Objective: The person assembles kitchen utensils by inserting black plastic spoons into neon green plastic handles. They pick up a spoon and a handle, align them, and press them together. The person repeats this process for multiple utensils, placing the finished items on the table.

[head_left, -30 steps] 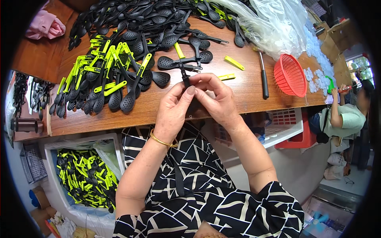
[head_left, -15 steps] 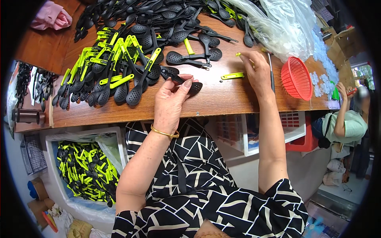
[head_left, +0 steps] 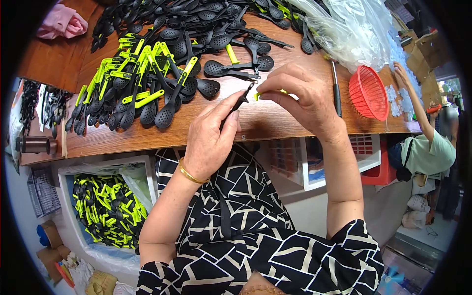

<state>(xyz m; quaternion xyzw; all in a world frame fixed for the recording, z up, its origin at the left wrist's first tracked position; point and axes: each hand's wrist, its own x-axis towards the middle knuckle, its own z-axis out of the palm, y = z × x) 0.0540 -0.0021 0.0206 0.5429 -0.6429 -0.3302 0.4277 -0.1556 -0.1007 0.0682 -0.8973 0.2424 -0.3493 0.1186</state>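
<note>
My left hand [head_left: 211, 130] is closed on a black perforated spoon [head_left: 240, 102]; its narrow end points up and away, while the bowl is largely hidden by the hand. Just right of that end, my right hand [head_left: 307, 101] pinches a lime-green handle piece [head_left: 256, 96], mostly covered by the fingers. The two parts are close together, with a small gap showing. Beyond my hands lie loose black perforated spoons [head_left: 221, 69] and a lime-green handle [head_left: 232, 54]. To the left is a heap of spoons with lime-green handles [head_left: 147, 64].
A black-handled tool [head_left: 337, 96] and a red plastic basket [head_left: 368, 93] are on the right. Clear plastic bags [head_left: 344, 29] cover the far right. A bin [head_left: 64, 196] of black and lime-green pieces stands below left. Another person [head_left: 427, 147] works at far right.
My right hand has come left and nearer with a lime-green piece, toward my left hand. My left hand has turned the spoon to point away. The other person's arm has reached farther forward.
</note>
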